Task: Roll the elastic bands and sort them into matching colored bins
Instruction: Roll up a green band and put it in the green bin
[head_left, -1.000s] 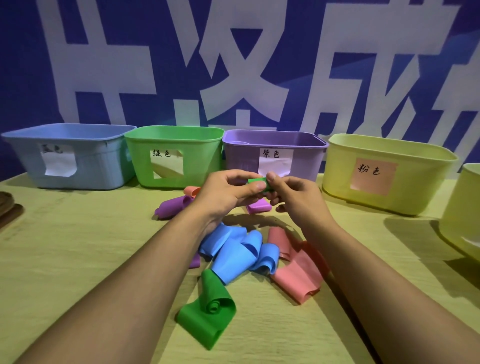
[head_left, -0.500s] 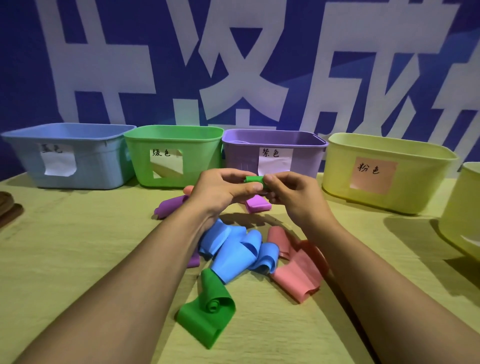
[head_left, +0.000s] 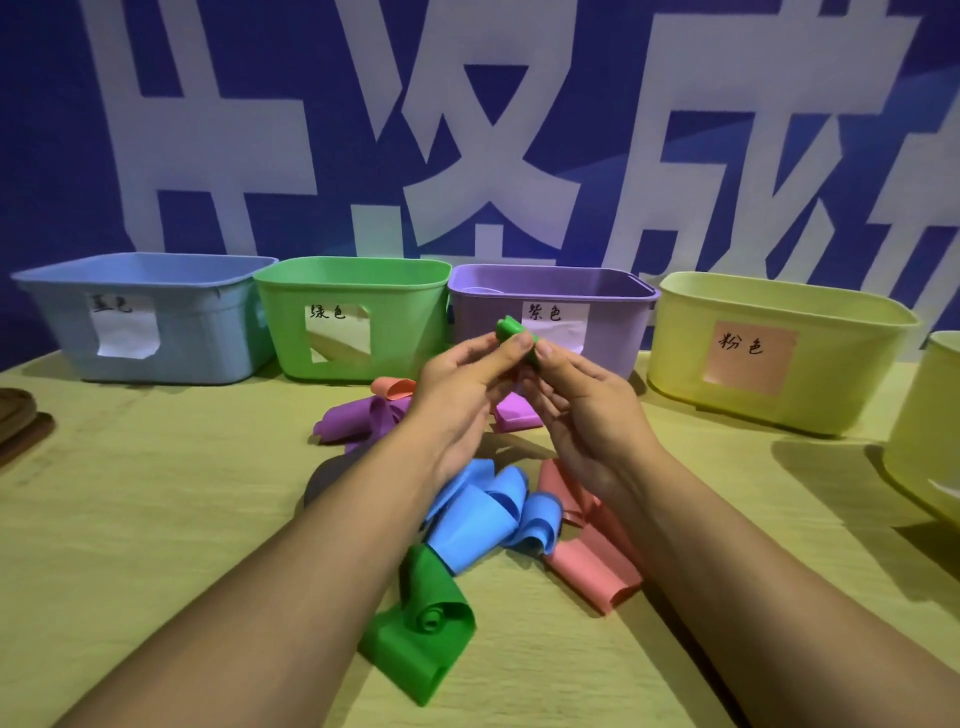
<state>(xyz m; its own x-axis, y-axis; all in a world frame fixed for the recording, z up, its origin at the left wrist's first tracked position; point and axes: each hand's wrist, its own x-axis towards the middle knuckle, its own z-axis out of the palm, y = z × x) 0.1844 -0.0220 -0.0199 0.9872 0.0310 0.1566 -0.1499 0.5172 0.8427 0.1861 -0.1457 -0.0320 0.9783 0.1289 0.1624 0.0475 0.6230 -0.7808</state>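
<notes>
A rolled green band is held up above the table, in front of the purple bin. My left hand and my right hand both pinch it between thumb and fingers. Loose bands lie on the table below: a green band nearest me, blue bands, pink bands and purple bands. The green bin stands at the back, left of the purple one.
A blue bin is at the far left of the row, a yellow bin with a pink label at the right. Another yellow container sits at the right edge. A dark wooden object lies at the left edge.
Both hands have lifted the green roll higher and turned it more upright; its top end now sticks out above my fingers.
</notes>
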